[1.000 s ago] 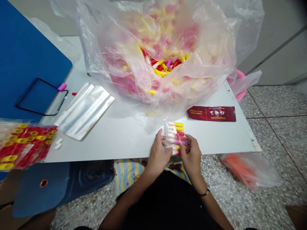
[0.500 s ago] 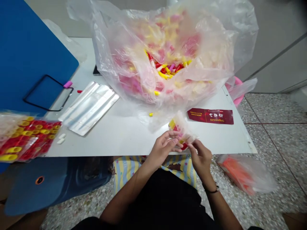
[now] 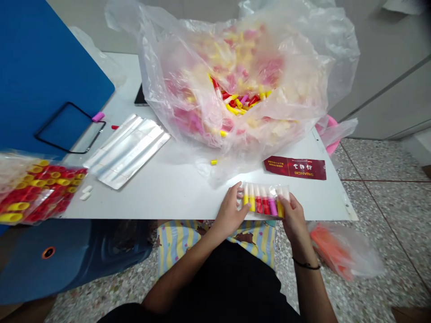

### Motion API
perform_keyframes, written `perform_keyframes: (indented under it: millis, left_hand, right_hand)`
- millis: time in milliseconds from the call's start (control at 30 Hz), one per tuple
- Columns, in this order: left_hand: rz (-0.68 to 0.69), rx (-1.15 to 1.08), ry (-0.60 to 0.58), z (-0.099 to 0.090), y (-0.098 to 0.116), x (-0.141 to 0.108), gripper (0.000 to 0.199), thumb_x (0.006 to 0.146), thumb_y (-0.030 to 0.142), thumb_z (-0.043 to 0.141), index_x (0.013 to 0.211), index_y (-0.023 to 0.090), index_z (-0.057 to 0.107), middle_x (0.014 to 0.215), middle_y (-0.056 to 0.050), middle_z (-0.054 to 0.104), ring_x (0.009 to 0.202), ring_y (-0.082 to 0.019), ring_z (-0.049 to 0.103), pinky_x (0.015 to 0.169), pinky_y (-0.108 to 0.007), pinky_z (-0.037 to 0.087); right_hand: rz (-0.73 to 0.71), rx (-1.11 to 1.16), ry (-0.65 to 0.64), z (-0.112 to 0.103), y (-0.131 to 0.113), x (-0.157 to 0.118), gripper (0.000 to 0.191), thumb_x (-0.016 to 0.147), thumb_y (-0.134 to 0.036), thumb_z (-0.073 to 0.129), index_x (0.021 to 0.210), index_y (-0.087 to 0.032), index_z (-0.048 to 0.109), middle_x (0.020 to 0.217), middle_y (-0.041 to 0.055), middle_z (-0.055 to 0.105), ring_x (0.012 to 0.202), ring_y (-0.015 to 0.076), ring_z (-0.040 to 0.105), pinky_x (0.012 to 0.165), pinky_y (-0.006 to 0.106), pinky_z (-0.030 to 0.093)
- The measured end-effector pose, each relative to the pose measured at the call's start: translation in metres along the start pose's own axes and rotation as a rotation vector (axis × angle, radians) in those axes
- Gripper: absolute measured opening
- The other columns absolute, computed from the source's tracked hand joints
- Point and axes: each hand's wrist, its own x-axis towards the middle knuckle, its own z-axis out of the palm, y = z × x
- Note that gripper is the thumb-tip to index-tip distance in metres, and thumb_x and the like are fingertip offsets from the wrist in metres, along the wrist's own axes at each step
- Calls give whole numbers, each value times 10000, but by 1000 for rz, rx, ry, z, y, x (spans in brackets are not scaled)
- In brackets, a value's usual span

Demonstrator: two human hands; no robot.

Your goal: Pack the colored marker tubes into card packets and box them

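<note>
Between my hands, at the front edge of the white table (image 3: 188,197), lies a small clear packet of capped tubes (image 3: 264,200). Its tubes stand side by side in a row, white at the far end and yellow, red or pink at the near end. My left hand (image 3: 234,206) grips the packet's left end, thumb on top. Closed on the right end is my right hand (image 3: 292,213), its thumb over the plastic. Beyond them, a large translucent plastic bag (image 3: 292,98) holds a heap of similar red, yellow and pink tubes (image 3: 240,103).
A dark red printed card (image 3: 296,168) lies right of the bag. Silver foil sheets (image 3: 129,150), two small white pieces (image 3: 86,193) and filled packets (image 3: 40,188) are on the left. A blue panel (image 3: 43,67) rises there. An orange-filled bag (image 3: 340,251) is on the floor.
The packet has turned from a tilted, blurred position to lying level along the table edge, its tubes now in a row. My right hand has moved slightly right and grips its end.
</note>
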Motion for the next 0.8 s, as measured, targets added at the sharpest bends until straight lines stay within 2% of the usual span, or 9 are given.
perform_keyframes:
  millis: [67, 133, 200, 233, 333, 400, 500, 633, 800]
  left_hand:
    - [21, 55, 73, -1, 3, -5, 597, 793, 164, 565, 1351, 210, 359, 1186, -123, 526, 1049, -229, 542, 794, -379, 514]
    - [112, 192, 139, -7, 11, -8, 555, 779, 174, 587, 1307, 212, 422, 1253, -132, 486, 1182, -273, 457, 920, -459, 456]
    - [215, 300, 114, -16, 24, -11, 505, 773, 225, 623, 1257, 208, 482, 1311, -131, 465, 1246, -296, 397, 1012, -491, 371]
    - [228, 317, 58, -22, 31, -11, 476, 779, 263, 631, 1234, 208, 506, 1288, -122, 498, 1214, -289, 434, 1005, -469, 377]
    - [77, 291, -167, -44, 46, -13, 279, 818, 359, 589, 1046, 199, 609, 916, -42, 647, 855, -211, 594, 749, -312, 468]
    - [-44, 255, -278, -59, 49, -14, 227, 838, 394, 541, 831, 180, 619, 662, 15, 569, 637, -149, 540, 566, -235, 394]
    - [-100, 184, -348, -78, 43, -16, 271, 834, 392, 512, 685, 166, 534, 582, 42, 456, 569, -109, 456, 500, -207, 298]
    - [-122, 111, -303, -88, 32, -17, 245, 810, 329, 501, 630, 172, 445, 574, 52, 380, 562, -97, 393, 508, -211, 272]
    - [-138, 113, -161, -83, 26, -16, 230, 801, 229, 426, 585, 180, 367, 568, 47, 353, 557, -97, 373, 514, -223, 262]
  right_hand:
    - [-26, -106, -63, -4, -2, 1, 417, 736, -433, 697, 1052, -177, 602, 896, 43, 678, 783, 218, 630, 681, 318, 518]
    - [-66, -170, -148, -6, -6, -1, 440, 733, -436, 711, 1068, -170, 608, 962, 63, 681, 847, 236, 632, 734, 334, 516]
    - [-85, -209, -261, -4, -13, -4, 399, 750, -423, 706, 1052, -177, 619, 973, 59, 682, 859, 230, 631, 747, 317, 510]
    - [-85, -221, -328, -1, -17, -7, 365, 763, -411, 699, 1038, -183, 624, 949, 50, 684, 841, 221, 631, 734, 302, 508]
    - [-85, -257, -497, 12, -30, -13, 281, 800, -379, 671, 1001, -187, 628, 864, 27, 674, 768, 191, 622, 679, 262, 500]
    - [-100, -293, -555, 24, -37, -16, 267, 806, -372, 663, 992, -183, 629, 837, 21, 658, 738, 179, 606, 642, 245, 489]
    - [-126, -358, -625, 45, -44, -16, 258, 817, -385, 641, 966, -175, 626, 805, 12, 627, 717, 168, 575, 617, 236, 469]
    - [-162, -417, -706, 69, -48, -13, 219, 833, -387, 611, 883, -175, 597, 740, -13, 565, 655, 140, 509, 580, 224, 429]
    - [-174, -422, -746, 84, -49, -9, 219, 849, -387, 586, 884, -171, 594, 730, -12, 549, 678, 142, 495, 616, 232, 426]
